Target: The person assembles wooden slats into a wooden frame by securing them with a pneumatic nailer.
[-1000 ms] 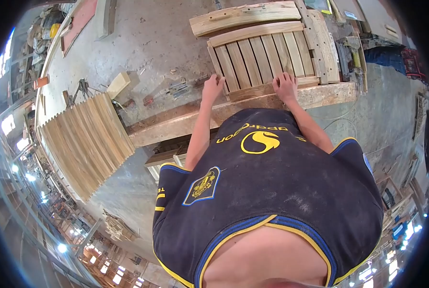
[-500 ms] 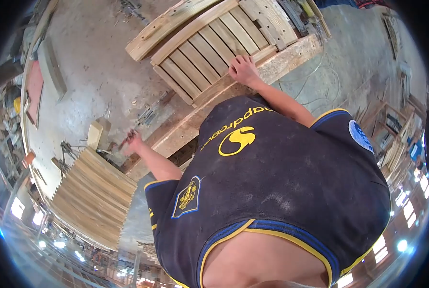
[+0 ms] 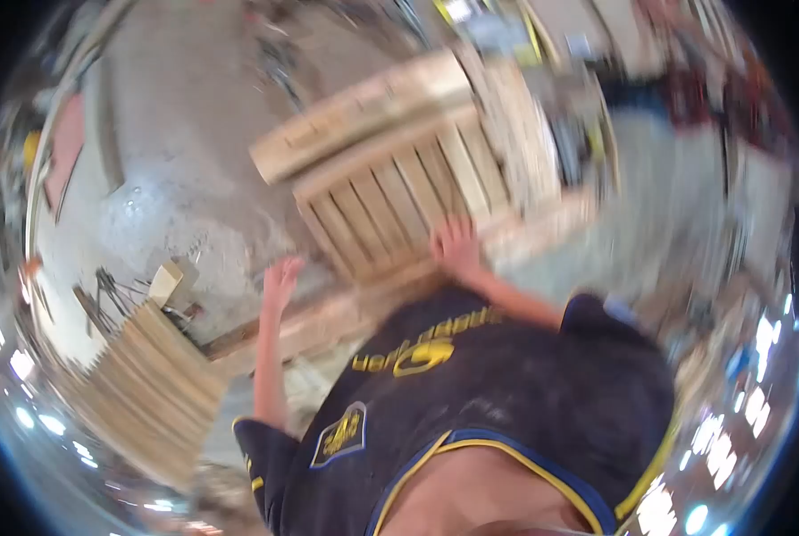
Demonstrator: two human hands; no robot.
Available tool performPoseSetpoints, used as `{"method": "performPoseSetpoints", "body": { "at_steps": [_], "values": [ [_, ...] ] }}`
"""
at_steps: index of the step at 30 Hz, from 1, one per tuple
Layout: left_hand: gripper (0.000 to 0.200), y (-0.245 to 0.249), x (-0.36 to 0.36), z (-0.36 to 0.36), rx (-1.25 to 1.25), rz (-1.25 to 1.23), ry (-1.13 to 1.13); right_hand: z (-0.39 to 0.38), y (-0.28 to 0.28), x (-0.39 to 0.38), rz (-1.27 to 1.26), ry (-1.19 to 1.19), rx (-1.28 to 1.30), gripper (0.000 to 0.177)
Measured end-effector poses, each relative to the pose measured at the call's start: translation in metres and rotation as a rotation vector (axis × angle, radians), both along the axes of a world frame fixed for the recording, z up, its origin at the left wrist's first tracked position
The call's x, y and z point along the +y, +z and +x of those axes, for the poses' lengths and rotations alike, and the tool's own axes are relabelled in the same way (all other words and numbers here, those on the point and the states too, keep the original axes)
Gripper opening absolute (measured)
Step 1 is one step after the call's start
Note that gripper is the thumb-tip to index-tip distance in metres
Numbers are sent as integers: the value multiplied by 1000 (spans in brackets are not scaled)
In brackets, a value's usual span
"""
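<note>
A slatted wooden panel [image 3: 390, 192] with a curved top rail lies on a long wooden beam in front of me. My right hand [image 3: 457, 248] rests on its near edge, fingers spread over the ends of the slats. Left of the panel, my left hand [image 3: 280, 275] is raised near the beam [image 3: 314, 314], blurred by motion. Its fingers look loosely apart, and I can make out nothing in them. Beyond the panel's top rail lies a thick curved wooden piece [image 3: 363, 114] with slots in it.
A stack of wavy-edged wooden boards [image 3: 154, 384] stands at the lower left, with a small wooden block [image 3: 166, 284] behind it. Pale wooden pieces [image 3: 529, 134] adjoin the panel's right end. A person in dark red clothing [image 3: 685, 98] is at the upper right.
The view has shifted, so the panel sits lower in it. My left hand has moved up and right, away from the board stack toward the panel. My right hand stays on the panel's edge.
</note>
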State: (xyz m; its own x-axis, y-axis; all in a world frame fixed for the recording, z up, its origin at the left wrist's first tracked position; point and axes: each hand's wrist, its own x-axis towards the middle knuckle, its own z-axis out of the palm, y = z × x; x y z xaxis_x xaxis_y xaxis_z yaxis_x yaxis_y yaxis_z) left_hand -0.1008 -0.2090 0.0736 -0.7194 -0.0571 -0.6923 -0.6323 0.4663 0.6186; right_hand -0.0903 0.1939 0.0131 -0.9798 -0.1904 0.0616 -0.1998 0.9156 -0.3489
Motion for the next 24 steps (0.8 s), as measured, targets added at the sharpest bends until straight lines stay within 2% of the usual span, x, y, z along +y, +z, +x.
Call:
{"method": "performPoseSetpoints", "body": {
  "at_steps": [1,2,3,4,6,7,8,9,11,12,13,14,15,16,17,19,20,22,23,24],
  "values": [
    [27,-4,5,-21,105,-12,94,-11,-2,3,-24,6,2,21],
    [27,-2,8,-27,159,-10,93,-35,-3,10,-235,-12,-488,17],
    [27,-4,14,-33,179,-5,82,-61,4,6,-499,-229,-467,20],
    [27,-5,18,-58,200,-11,130,-102,13,3,-640,-372,-457,19],
    [26,-13,19,-145,524,-298,95,-209,2,6,-638,-371,-85,15],
    [25,-22,12,-198,635,-451,69,-279,30,0,-766,-315,-44,15],
    [25,-27,13,-259,757,-357,243,-345,42,0,-832,-309,139,15],
    [27,-26,10,-324,906,-366,297,-407,63,-8,-934,-372,4,19],
    [37,-51,-8,-439,855,-477,233,-525,64,-23,-1051,-321,91,29],
    [43,-97,-32,-493,869,-599,49,-579,53,-25,-985,-219,81,31],
    [49,-91,-23,-530,723,-456,59,-618,49,-39,-1074,-83,111,32],
    [52,-130,-30,-578,722,-534,15,-648,44,-48,-1149,-148,-123,28],
    [55,-166,-32,-607,723,-610,-25,-682,32,-48,-1193,-90,-388,45],
    [57,-159,-22,-611,573,-300,117,-696,20,-41,-1225,-44,-659,63],
    [60,-136,-11,-614,400,5,249,-678,33,-36,-1213,-79,-670,63],
    [60,-128,-27,-607,252,314,482,-633,87,-43,-1186,-52,-604,63],
    [59,-103,-35,-588,383,555,280,-630,65,-20,-1104,136,-647,63],
    [50,-36,-21,-512,471,787,-5,-564,81,-15,-796,402,-656,25],
    [45,-18,4,-468,515,599,-58,-537,83,-15,-796,384,-651,25],
    [42,-1,30,-425,546,408,-108,-506,78,-15,-706,287,-461,25]
  ]
}}
